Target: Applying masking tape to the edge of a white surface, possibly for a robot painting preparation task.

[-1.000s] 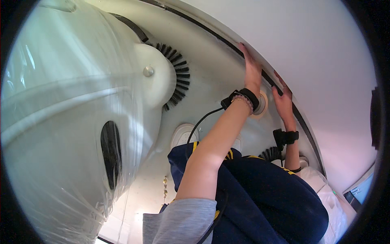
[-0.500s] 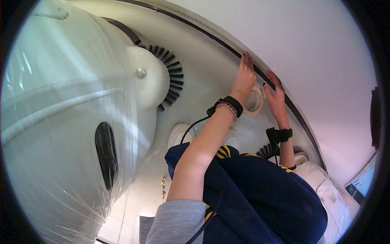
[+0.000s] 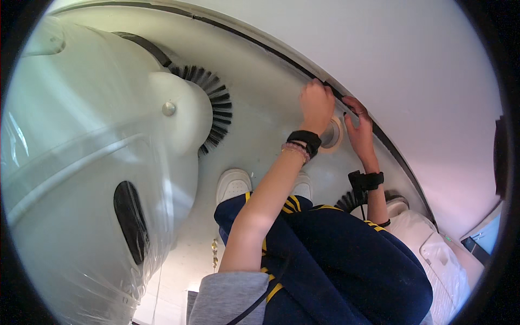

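A narrow black strip (image 3: 391, 149) runs along the foot of the curved white wall. My left hand (image 3: 317, 105) is at the strip, its fingers now curled in and pressed together; whether anything is pinched in them is hidden. Just to the right, my right hand (image 3: 359, 130) rests its fingertips against the strip, with thumb and fingers apart. On the floor between the two wrists lies a roll of cream tape (image 3: 339, 134), partly covered by my left hand.
A large white machine (image 3: 81, 157) wrapped in clear film stands at left, with a round black-bristled brush (image 3: 221, 114) sticking out. Another black brush (image 3: 348, 201) and a film-covered white body (image 3: 441, 260) are at lower right. My white shoes (image 3: 233, 184) stand on the pale floor.
My left hand's fingers, stretched along the strip before, have curled in, and the hand has drawn slightly back. My right hand keeps its place on the strip. The view has shifted a little.
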